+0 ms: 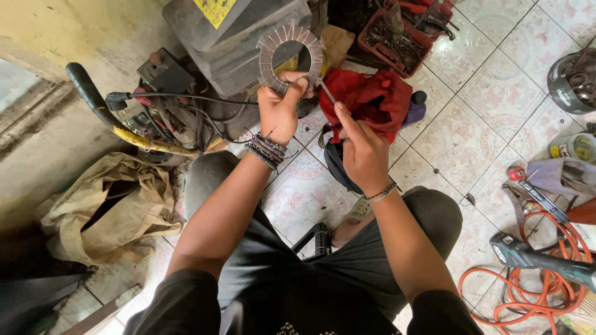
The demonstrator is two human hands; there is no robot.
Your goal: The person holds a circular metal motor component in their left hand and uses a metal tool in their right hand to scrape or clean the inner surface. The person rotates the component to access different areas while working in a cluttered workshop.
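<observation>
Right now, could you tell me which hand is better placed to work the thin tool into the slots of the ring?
The right hand. It already grips the thin tool, whose tip sits at the lower edge of the slotted metal ring. The left hand is occupied pinching the ring's lower edge, holding it up.

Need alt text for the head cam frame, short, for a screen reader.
Seen from above, a seated person's left hand holds up a slotted metal ring while the right hand points a thin tool at its lower edge. A red cloth lies beyond on the tiled floor, an orange hose to the right.
</observation>
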